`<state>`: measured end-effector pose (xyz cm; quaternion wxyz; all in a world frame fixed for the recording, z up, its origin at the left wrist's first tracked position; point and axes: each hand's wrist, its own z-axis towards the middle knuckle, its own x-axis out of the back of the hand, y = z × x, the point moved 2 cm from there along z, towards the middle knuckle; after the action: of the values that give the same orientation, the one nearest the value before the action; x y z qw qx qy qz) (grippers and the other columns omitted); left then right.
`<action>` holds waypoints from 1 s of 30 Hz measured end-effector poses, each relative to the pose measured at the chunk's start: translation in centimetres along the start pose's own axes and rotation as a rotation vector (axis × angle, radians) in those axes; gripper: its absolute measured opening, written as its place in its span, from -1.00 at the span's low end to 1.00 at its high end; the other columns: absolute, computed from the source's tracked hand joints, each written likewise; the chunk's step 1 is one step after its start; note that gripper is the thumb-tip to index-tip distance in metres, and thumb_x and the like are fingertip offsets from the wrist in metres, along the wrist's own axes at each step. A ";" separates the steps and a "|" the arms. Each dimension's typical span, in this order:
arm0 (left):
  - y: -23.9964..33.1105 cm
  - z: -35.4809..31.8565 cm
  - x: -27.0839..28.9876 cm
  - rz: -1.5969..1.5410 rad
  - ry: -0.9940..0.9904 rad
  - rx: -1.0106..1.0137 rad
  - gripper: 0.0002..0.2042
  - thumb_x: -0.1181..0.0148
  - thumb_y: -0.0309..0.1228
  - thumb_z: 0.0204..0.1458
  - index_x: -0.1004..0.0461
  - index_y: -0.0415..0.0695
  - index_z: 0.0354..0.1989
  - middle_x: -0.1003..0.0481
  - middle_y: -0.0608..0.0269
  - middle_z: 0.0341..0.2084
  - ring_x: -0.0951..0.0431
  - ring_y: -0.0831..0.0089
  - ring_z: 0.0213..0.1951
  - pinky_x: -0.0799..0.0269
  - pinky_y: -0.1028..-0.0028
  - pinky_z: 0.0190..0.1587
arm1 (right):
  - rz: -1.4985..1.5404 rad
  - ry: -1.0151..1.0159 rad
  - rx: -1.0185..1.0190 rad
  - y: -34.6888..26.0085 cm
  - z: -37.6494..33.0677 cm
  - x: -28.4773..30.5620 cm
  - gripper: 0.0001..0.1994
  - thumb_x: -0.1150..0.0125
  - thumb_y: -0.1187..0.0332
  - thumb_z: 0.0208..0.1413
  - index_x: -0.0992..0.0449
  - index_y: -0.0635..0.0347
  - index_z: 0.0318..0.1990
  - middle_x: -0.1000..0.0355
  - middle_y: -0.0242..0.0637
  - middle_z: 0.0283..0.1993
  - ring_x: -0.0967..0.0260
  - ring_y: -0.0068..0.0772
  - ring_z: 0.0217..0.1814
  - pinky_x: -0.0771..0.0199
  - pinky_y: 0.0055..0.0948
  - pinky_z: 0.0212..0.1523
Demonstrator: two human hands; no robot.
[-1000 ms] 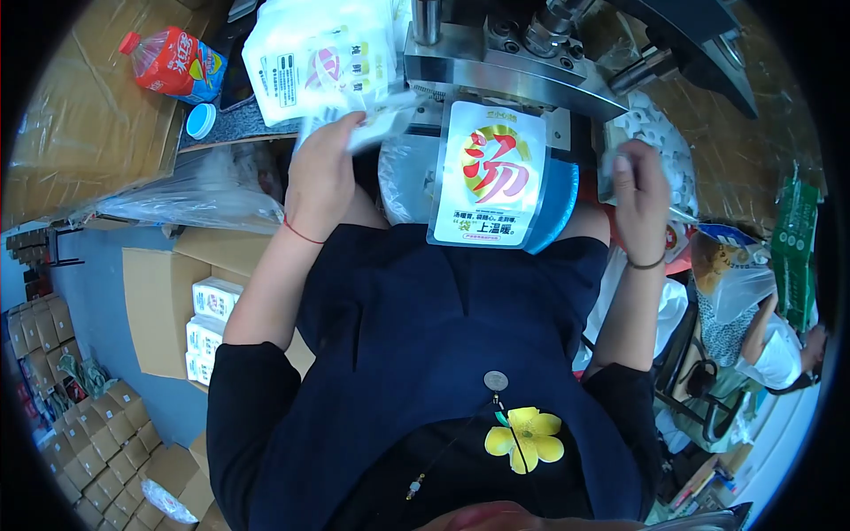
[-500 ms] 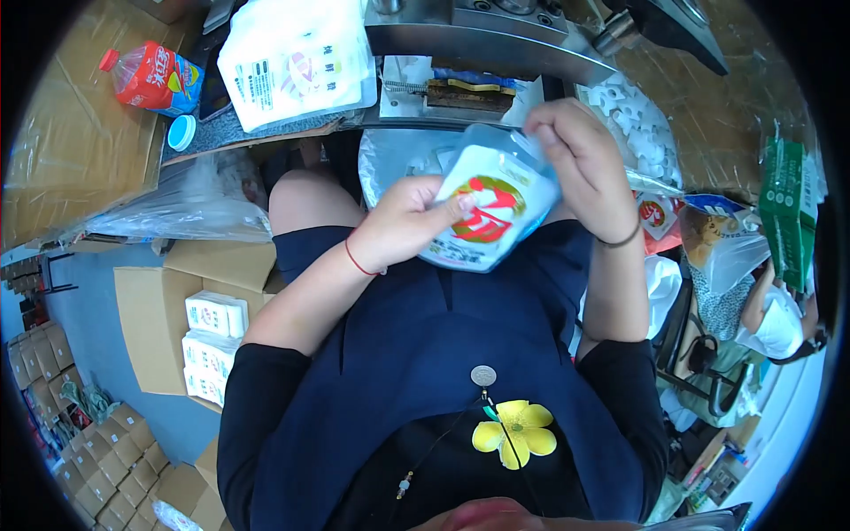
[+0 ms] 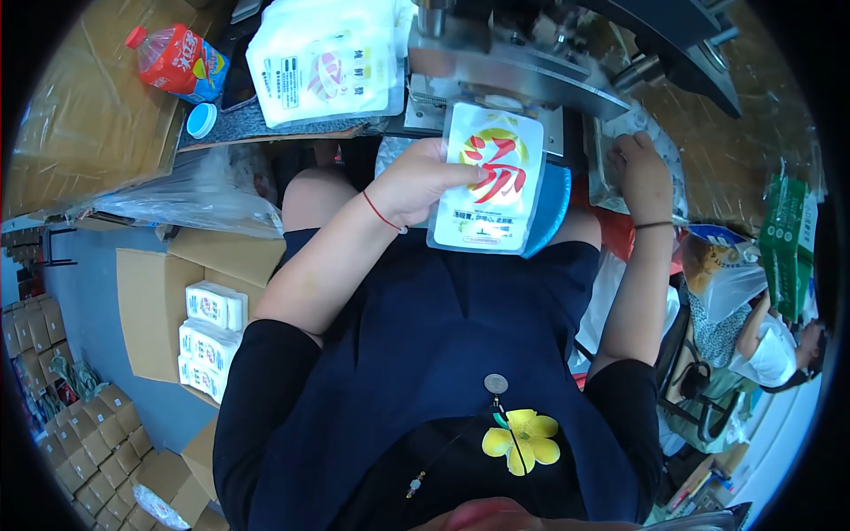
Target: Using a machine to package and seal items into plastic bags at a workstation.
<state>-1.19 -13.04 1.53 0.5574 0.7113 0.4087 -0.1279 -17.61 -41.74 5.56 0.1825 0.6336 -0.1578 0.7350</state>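
My left hand holds a flat white pouch with large red and yellow-green print, thumb on its face. The pouch is nearly upright in view, its top end close beside the metal jaw of a bench machine. Whether the pouch touches the jaw I cannot tell. Right of the machine, my right hand is over a clear container of small white pieces. Its fingers are curled together, and what lies in them is hidden.
A stack of white pouches lies at the back left beside a red drink bottle and a blue cap. An open carton with packed pouches stands on the floor at left. Another person sits at far right.
My right hand has left the pouch and moved right to the container of white pieces. My left hand has raised the pouch toward the machine and turned it more upright.
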 end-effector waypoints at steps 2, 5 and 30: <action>-0.5 0.1 0.8 0.012 0.021 -0.001 -0.64 -0.29 -0.50 0.09 -0.46 -0.35 0.07 -0.58 -0.01 -0.04 -0.64 0.31 -0.09 -0.58 0.33 -0.04 | 0.035 0.000 0.011 0.0 -0.1 -1.0 -0.70 -0.26 0.32 0.11 -0.48 0.08 0.00 -0.41 -0.05 -0.10 -0.44 0.13 -0.07 -0.46 -0.05 -0.08; 2.5 -0.7 4.5 0.915 0.624 -0.618 -0.43 -0.33 -0.25 0.08 -0.31 -0.29 0.20 -0.40 -0.19 0.15 -0.51 0.13 0.11 -0.48 0.19 0.04 | 0.069 0.280 -0.085 0.8 -0.7 -0.7 -0.74 -0.28 0.33 0.09 -0.48 0.12 -0.07 -0.41 -0.03 -0.14 -0.43 0.13 -0.06 -0.45 -0.08 -0.09; -3.5 -3.2 -2.1 0.447 0.013 -0.243 -0.66 -0.18 -0.22 0.26 -0.59 -0.33 -0.13 -0.64 0.23 -0.32 -0.56 0.62 -0.31 -0.51 0.53 -0.19 | 0.750 0.165 0.301 -12.5 -1.3 5.4 -0.79 -0.19 0.31 0.24 -0.57 0.32 -0.27 -0.51 -0.16 -0.32 -0.48 -0.23 -0.29 -0.44 -0.39 -0.23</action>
<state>-5.95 -10.90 1.62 0.6507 0.7126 0.2570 0.0531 -13.55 -29.71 10.75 -0.1810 0.4907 -0.2534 0.8138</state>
